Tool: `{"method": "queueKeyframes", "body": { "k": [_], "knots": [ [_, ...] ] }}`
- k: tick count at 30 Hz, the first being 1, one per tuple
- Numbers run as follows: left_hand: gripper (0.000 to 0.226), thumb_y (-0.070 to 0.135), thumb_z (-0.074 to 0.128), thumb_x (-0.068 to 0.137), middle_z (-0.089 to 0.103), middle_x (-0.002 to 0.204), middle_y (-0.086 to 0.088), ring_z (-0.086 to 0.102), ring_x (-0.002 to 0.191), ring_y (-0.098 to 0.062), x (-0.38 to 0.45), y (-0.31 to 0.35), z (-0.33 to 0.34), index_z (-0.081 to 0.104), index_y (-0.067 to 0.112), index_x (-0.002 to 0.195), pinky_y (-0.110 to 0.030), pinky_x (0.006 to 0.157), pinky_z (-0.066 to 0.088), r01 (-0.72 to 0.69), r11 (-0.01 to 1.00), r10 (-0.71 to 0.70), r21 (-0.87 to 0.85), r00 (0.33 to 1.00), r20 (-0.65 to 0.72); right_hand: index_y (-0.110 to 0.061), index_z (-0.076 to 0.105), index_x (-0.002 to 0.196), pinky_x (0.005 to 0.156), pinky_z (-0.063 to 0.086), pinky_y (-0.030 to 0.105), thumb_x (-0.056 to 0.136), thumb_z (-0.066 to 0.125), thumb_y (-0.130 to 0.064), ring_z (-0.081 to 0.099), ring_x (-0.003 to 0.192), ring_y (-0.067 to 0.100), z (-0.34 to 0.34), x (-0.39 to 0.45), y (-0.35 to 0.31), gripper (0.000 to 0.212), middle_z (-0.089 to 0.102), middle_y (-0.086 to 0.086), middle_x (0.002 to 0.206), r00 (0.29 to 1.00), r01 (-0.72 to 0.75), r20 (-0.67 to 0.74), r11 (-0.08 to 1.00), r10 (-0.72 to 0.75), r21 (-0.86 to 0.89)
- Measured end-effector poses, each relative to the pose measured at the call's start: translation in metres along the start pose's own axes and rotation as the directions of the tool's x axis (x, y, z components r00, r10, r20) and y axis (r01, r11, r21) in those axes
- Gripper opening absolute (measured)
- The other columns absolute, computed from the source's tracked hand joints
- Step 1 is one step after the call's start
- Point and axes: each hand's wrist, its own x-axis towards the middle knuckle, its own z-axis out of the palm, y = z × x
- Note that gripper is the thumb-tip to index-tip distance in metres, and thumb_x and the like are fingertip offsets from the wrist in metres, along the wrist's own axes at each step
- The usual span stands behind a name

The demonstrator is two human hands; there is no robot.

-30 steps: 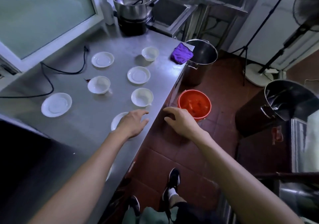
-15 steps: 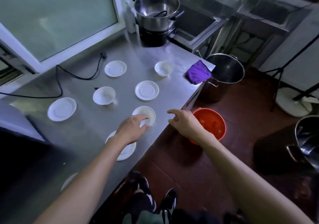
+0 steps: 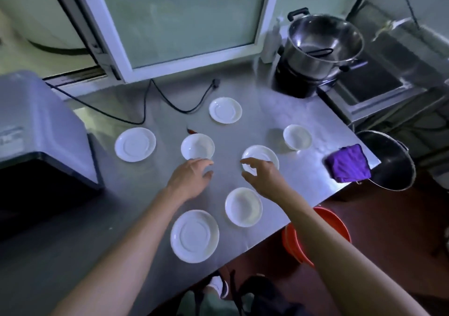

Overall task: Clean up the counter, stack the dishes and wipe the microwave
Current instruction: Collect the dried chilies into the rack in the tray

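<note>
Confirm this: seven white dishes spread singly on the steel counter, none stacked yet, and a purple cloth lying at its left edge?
Not quite. The head view shows the purple cloth at the counter's right edge, above the floor pot. The rest holds: seven white dishes, none stacked.

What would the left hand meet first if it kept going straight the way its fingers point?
Most likely the white bowl just beyond the left hand: its fingers reach toward the bowl's near rim. Whether they already touch it is unclear from this one view.
</note>
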Motion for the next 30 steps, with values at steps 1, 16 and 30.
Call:
{"method": "queueKeyframes", "body": {
  "k": [1, 16, 30],
  "knots": [
    [0.037, 0.037, 0.057, 0.095, 0.059, 0.138, 0.006, 0.056, 0.123, -0.022, 0.003, -0.004, -0.005, 0.059, 0.029, 0.131, -0.035, 0.094, 0.047, 0.011, 1.000, -0.011, 0.000, 1.000, -0.014, -0.023, 0.063, 0.130, 0.091, 0.042, 0.028, 0.092, 0.067, -0.026, 0.061, 0.108, 0.027, 0.001, 0.009, -0.003, 0.038, 0.068, 0.010, 0.118, 1.000, 0.013, 0.005, 1.000, -0.013, -0.007],
    [0.036, 0.032, 0.056, 0.098, 0.060, 0.135, 0.002, 0.053, 0.122, -0.023, 0.049, -0.047, -0.030, 0.059, 0.022, 0.132, -0.041, 0.098, 0.046, 0.223, 0.974, -0.225, -0.031, 0.967, -0.123, -0.018, 0.069, 0.119, 0.081, 0.045, 0.024, 0.090, 0.070, -0.021, 0.065, 0.102, 0.017, 0.018, 0.152, -0.041, 0.030, 0.070, 0.000, 0.118, 0.976, 0.207, 0.071, 0.978, -0.206, 0.004],
    [0.033, 0.030, 0.056, 0.096, 0.065, 0.128, 0.001, 0.059, 0.116, -0.021, 0.113, -0.084, -0.036, 0.063, 0.019, 0.126, -0.037, 0.094, 0.048, 0.378, 0.911, -0.404, -0.166, 0.899, -0.169, -0.019, 0.071, 0.113, 0.091, 0.054, 0.031, 0.083, 0.070, -0.015, 0.064, 0.088, 0.011, 0.067, 0.281, -0.061, 0.030, 0.072, -0.001, 0.107, 0.968, 0.087, 0.227, 0.990, -0.110, 0.112]
  ]
}}
